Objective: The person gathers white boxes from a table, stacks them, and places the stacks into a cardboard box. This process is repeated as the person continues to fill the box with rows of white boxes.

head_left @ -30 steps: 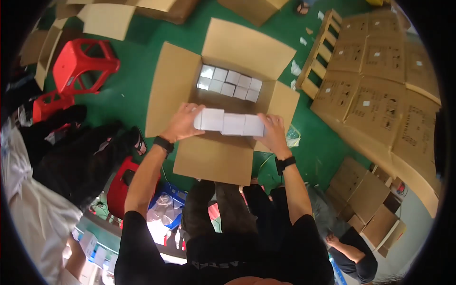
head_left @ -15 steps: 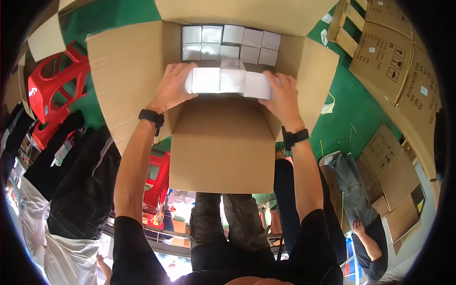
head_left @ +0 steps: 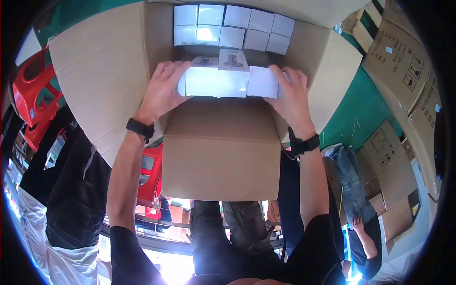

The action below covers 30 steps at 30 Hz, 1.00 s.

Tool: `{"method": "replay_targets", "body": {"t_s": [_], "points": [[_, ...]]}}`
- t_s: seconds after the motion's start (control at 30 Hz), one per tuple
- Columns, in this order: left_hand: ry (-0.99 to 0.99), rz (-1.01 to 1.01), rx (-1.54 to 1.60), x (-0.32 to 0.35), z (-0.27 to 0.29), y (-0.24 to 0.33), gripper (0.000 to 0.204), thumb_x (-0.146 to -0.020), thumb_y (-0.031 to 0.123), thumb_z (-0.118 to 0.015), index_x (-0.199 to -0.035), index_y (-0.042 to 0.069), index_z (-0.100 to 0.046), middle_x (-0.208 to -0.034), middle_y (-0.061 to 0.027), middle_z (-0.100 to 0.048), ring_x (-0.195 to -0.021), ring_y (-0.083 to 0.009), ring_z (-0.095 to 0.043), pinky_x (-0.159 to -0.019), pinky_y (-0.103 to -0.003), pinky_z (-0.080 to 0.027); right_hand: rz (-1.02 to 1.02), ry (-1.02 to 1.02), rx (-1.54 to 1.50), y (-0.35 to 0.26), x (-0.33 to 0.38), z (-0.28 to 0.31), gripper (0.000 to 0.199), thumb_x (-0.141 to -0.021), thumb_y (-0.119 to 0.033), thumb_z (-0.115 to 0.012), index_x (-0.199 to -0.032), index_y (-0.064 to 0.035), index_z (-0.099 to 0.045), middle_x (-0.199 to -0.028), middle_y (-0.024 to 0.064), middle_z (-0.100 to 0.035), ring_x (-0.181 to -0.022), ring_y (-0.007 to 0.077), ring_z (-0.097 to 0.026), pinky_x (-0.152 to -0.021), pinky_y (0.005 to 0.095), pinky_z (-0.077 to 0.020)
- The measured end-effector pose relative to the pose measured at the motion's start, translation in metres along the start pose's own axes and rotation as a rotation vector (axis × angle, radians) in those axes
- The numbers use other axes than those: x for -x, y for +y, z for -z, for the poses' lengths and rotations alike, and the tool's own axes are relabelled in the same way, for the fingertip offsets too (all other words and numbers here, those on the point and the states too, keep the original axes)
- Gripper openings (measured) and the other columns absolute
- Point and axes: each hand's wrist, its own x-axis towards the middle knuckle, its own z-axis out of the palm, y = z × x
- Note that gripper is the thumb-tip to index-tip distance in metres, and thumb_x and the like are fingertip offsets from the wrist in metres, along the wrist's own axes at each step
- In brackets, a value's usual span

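Between my two hands, a row of small white boxes (head_left: 232, 84) is squeezed end to end, above the open mouth of a large cardboard carton (head_left: 221, 166). My left hand (head_left: 163, 90) presses the left end, thumb below and fingers over the top. On the right end, my right hand (head_left: 292, 97) grips the same way. A middle box sits slightly higher than its neighbours, and a dark printed picture shows on its top. Inside the carton, along the far wall, two rows of similar white boxes (head_left: 232, 18) are packed side by side. The carton's floor beneath my hands is mostly hidden.
The carton's flaps spread outward, with a wide left flap (head_left: 95, 71) and a right one (head_left: 339, 71). Red plastic stools (head_left: 33, 95) stand at the left. Large printed cartons (head_left: 396, 57) are stacked at right. Other people stand on both sides, one in grey trousers (head_left: 349, 175).
The held boxes and the carton appear larger and nearer in view. Box tops with printed pictures now show more clearly. Both hands keep their grip on the row.
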Motion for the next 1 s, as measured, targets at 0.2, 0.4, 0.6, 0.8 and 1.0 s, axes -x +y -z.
{"method": "replay_targets", "body": {"t_s": [0.2,0.4,0.6,0.8,1.0], "points": [[-0.116,0.075,0.039,-0.006,-0.007,-0.008,0.080,-0.065,0.011,-0.088,-0.137,0.011,-0.054,-0.131,-0.0116,-0.059,-0.120,-0.0363,-0.052,-0.108,-0.044,-0.043,-0.087,-0.137,-0.024,0.001,-0.010,-0.005,0.086,-0.064,-0.015,-0.090,-0.140,-0.0259,-0.052,-0.128,0.0084,-0.056,-0.127,0.0395,-0.045,-0.099,0.0529,-0.0469],[-0.016,0.152,-0.186,-0.031,-0.053,-0.029,0.082,-0.067,0.008,-0.086,-0.141,0.012,-0.049,-0.134,-0.0099,-0.057,-0.130,-0.0338,-0.047,-0.116,-0.050,-0.033,-0.134,-0.037,0.025,0.022,-0.041,-0.068,0.087,-0.064,-0.020,-0.091,-0.140,-0.0274,-0.050,-0.134,0.0085,-0.050,-0.131,0.0378,-0.042,-0.106,0.0569,-0.0399],[0.089,0.149,-0.525,-0.053,-0.122,-0.066,0.079,-0.074,0.010,-0.082,-0.144,0.016,-0.045,-0.142,-0.0086,-0.050,-0.137,-0.0327,-0.042,-0.120,-0.057,-0.024,-0.055,0.063,0.335,0.046,-0.069,-0.126,0.089,-0.068,-0.025,-0.090,-0.144,-0.0186,-0.042,-0.140,0.0113,-0.042,-0.134,0.0368,-0.037,-0.114,0.0570,-0.0291],[0.127,0.308,-0.508,-0.051,-0.143,-0.046,0.072,-0.083,0.014,-0.072,-0.147,0.014,-0.040,-0.149,-0.0100,-0.042,-0.143,-0.0338,-0.035,-0.119,-0.056,-0.026,-0.041,0.170,0.343,0.040,-0.060,-0.131,0.080,-0.075,-0.022,-0.085,-0.142,-0.0101,-0.042,-0.137,0.0128,-0.043,-0.130,0.0366,-0.040,-0.114,0.0552,-0.0294],[0.177,0.420,-0.326,-0.011,-0.111,0.022,0.061,-0.084,0.016,-0.067,-0.140,0.004,-0.046,-0.144,-0.0193,-0.047,-0.138,-0.0376,-0.041,-0.115,-0.056,-0.032,-0.062,-0.066,-0.027,-0.022,0.012,-0.106,0.052,-0.088,-0.022,-0.071,-0.134,-0.0054,-0.051,-0.120,0.0200,-0.058,-0.109,0.0395,-0.058,-0.093,0.0507,-0.0490]]}}
